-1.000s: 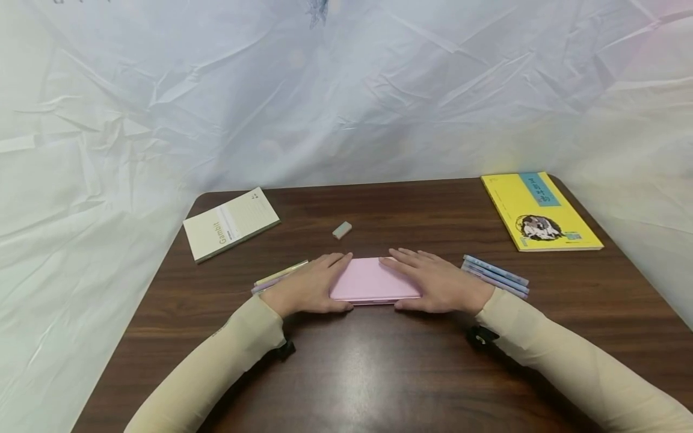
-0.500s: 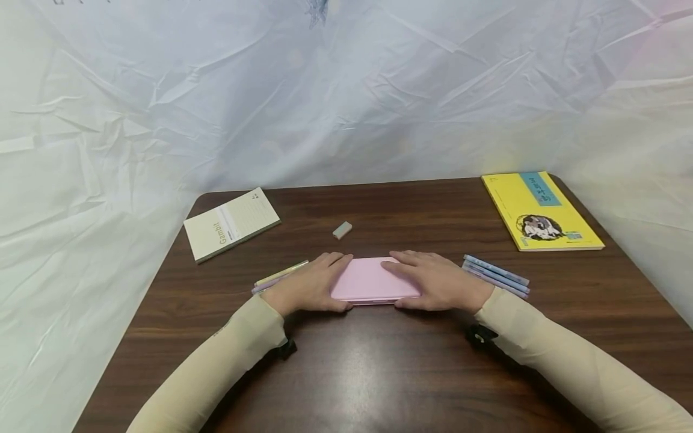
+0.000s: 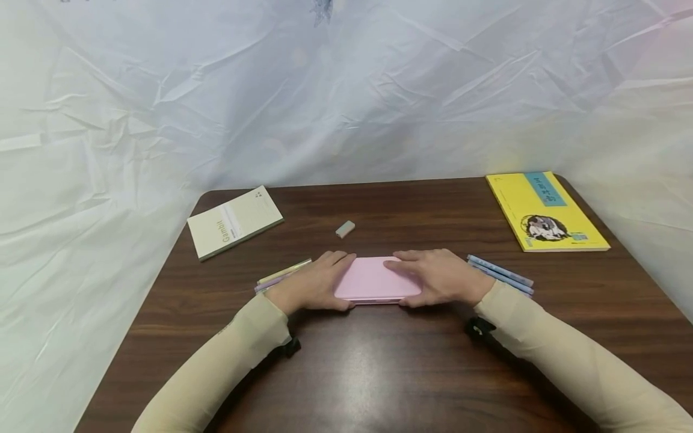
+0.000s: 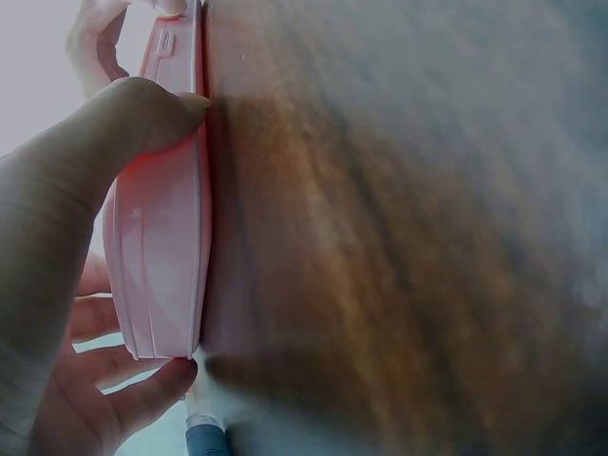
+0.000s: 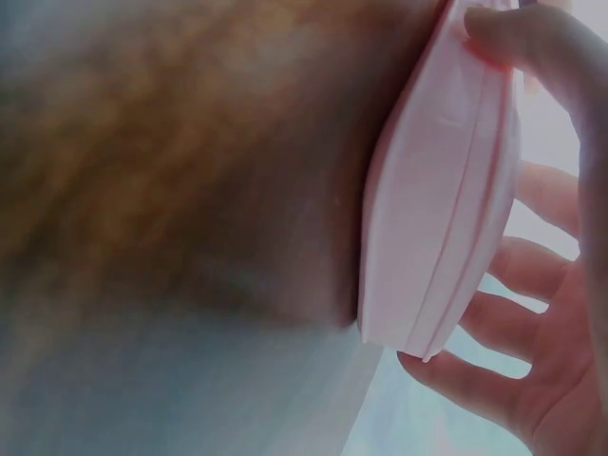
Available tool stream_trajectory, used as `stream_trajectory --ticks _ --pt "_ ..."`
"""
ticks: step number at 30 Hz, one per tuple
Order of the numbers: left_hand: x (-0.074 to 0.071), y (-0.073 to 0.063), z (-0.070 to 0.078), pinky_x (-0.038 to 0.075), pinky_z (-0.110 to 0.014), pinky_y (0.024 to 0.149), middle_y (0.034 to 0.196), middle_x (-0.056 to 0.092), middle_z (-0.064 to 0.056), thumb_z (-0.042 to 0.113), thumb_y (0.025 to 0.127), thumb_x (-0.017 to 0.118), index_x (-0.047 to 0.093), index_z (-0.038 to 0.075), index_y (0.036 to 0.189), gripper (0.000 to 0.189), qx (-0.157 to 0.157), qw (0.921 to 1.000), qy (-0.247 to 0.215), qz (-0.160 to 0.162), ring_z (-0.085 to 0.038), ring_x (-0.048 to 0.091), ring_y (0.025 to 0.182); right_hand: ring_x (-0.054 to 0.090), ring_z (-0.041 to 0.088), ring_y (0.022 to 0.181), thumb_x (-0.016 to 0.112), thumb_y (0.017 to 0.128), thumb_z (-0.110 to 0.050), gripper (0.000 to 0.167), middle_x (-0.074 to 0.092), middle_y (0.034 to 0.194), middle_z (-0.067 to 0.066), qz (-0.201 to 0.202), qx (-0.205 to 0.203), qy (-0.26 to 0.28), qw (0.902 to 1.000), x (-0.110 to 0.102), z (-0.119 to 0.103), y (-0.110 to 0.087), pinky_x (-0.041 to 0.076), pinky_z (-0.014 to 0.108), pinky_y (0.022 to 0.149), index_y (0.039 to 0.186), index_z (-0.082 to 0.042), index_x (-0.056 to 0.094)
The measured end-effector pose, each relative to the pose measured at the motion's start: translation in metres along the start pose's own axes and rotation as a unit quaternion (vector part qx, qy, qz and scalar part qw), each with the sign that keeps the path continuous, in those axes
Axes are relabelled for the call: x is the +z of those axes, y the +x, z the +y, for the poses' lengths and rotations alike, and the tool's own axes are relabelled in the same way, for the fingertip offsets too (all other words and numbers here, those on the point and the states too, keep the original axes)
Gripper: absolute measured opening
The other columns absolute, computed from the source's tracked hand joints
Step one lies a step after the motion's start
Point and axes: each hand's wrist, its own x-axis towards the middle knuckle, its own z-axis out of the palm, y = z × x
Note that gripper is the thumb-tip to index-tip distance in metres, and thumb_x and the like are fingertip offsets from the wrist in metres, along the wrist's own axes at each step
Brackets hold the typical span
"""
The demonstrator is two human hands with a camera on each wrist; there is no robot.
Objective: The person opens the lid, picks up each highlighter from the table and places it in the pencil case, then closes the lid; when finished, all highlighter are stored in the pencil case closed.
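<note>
A closed pink hard pencil case [image 3: 375, 279] lies flat on the brown table in front of me. My left hand [image 3: 313, 282] grips its left end, thumb against the front side and fingers over the lid and far edge. At the right end, my right hand [image 3: 441, 278] holds it the same way, its fingers bent over the lid. In the left wrist view, the thumb presses the front wall of the pencil case [image 4: 163, 247], near a small latch. The right wrist view has the thumb on the wall of the pencil case [image 5: 432, 199], the other fingers behind it.
Several pens lie beside each wrist: yellow and purple pens [image 3: 284, 274] on the left, blue pens [image 3: 500, 275] on the right. An eraser [image 3: 345, 229] lies beyond the case. A cream notebook [image 3: 235, 222] is at back left, a yellow book [image 3: 547, 216] at back right.
My right hand's fingers have drawn in and bent more over the lid. The left hand keeps its hold, and the head view has shifted slightly.
</note>
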Motion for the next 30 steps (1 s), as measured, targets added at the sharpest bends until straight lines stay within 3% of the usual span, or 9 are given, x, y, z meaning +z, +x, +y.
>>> stream_trajectory --ticks 8,14,20,30 --pt "-0.002 0.000 0.002 0.037 -0.042 0.114 0.154 0.038 -0.010 0.059 0.079 0.074 0.030 0.009 0.156 0.102 -0.002 1.0000 -0.002 -0.009 -0.032 0.037 0.141 0.072 0.025 0.093 0.070 0.078 -0.066 0.075 0.060 0.139 0.011 0.000 -0.005 0.006 1.0000 -0.004 0.002 0.004 0.058 0.040 0.080 0.140 -0.024 0.061" --pt "-0.001 0.000 0.001 0.037 -0.041 0.113 0.154 0.038 -0.011 0.059 0.079 0.074 0.030 0.008 0.156 0.103 0.004 1.0000 -0.002 -0.002 -0.030 0.038 0.140 0.063 0.012 0.066 0.074 0.074 -0.066 0.075 0.065 0.132 0.011 0.010 -0.022 0.000 0.9997 -0.006 0.005 0.008 0.054 0.029 0.063 0.136 -0.024 0.064" --pt "-0.001 0.000 0.001 0.036 -0.041 0.114 0.155 0.036 -0.012 0.059 0.079 0.074 0.028 0.008 0.157 0.103 -0.001 1.0000 -0.005 -0.004 -0.031 0.036 0.142 0.065 0.013 0.072 0.075 0.074 -0.065 0.077 0.065 0.132 0.011 0.001 -0.029 0.010 0.9995 -0.009 0.007 0.010 0.056 0.031 0.067 0.137 -0.023 0.064" --pt "-0.001 0.000 0.001 0.035 -0.044 0.115 0.156 0.035 -0.013 0.058 0.081 0.074 0.028 0.007 0.157 0.103 -0.006 0.9997 -0.022 -0.010 -0.034 0.034 0.143 0.065 0.013 0.077 0.077 0.073 -0.063 0.075 0.065 0.132 0.012 -0.021 -0.022 0.022 0.9993 -0.012 0.007 0.014 0.051 0.026 0.064 0.136 -0.023 0.064"
